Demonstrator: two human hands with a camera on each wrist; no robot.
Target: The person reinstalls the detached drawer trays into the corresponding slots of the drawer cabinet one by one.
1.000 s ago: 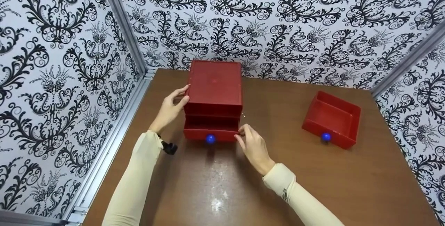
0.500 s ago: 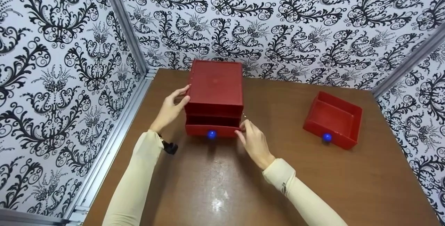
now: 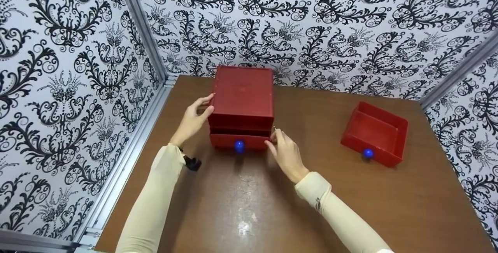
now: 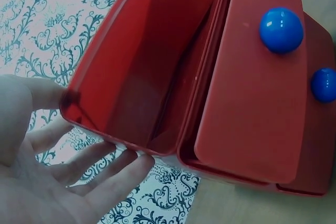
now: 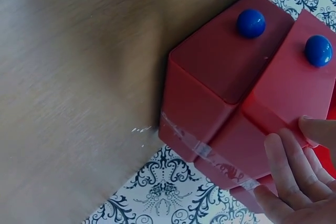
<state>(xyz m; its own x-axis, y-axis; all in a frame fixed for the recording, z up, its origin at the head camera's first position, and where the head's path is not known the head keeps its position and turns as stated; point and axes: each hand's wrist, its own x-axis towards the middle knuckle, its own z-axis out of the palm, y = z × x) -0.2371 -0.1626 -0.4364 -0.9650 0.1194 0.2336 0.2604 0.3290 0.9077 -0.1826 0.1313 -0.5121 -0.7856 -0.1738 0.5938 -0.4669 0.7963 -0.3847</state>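
Observation:
A red cabinet with drawers stands toward the back of the table. Its top slot holds no drawer. Below that, a red drawer with a blue knob is nearly flush with the cabinet, its front sticking out slightly. A lower drawer with its own blue knob shows in both wrist views. My left hand touches the cabinet's upper left side near the front, thumb at the corner, fingers extended along the wall. My right hand pinches the right edge of the middle drawer, thumb on its front.
A separate red drawer with a blue knob lies on the right of the brown table. Patterned walls enclose the back and sides, with metal frame bars at the corners.
The middle drawer has slid back into the cabinet, and my right hand has moved forward with it. My left hand has stayed at the cabinet's left side.

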